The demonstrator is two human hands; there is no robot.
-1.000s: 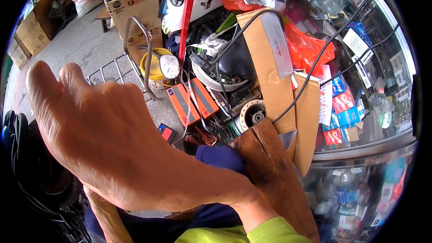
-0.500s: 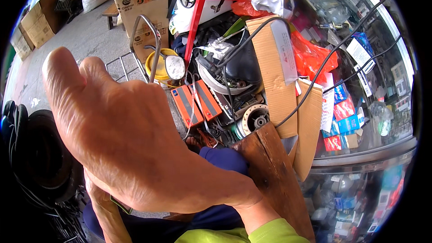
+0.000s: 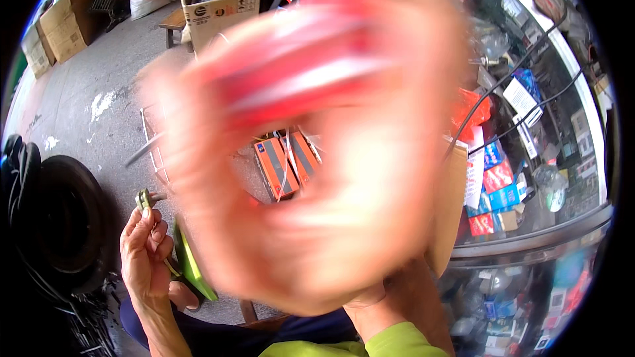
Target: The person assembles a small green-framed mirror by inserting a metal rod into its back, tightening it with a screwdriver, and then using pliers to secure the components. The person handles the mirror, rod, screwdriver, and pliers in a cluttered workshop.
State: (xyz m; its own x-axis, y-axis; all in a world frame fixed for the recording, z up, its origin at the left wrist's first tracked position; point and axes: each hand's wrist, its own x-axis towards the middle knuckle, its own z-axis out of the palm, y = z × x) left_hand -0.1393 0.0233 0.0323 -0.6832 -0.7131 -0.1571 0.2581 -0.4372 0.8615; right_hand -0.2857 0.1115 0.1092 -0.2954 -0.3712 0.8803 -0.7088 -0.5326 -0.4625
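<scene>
My right hand is raised very close to the camera and badly smeared by motion. Its fingers and thumb curl into a ring around a long red thing with whitish streaks, whose kind the blur hides. Lower at the left, my left hand pinches a small brass-coloured metal part with a short stud between thumb and fingertips. Beside that hand a flat lime-green thing lies low near my knee. Through the ring of my right hand two orange-and-grey batteries show on the floor.
A black tyre stands at the left. Cardboard boxes are at the back. A glass display case holding small packages curves along the right, with black cables across it. My right hand hides much of the middle.
My right hand has turned and risen, now showing the red thing in its grip. My left hand, mostly hidden before, has come into sight at the left with the metal part.
</scene>
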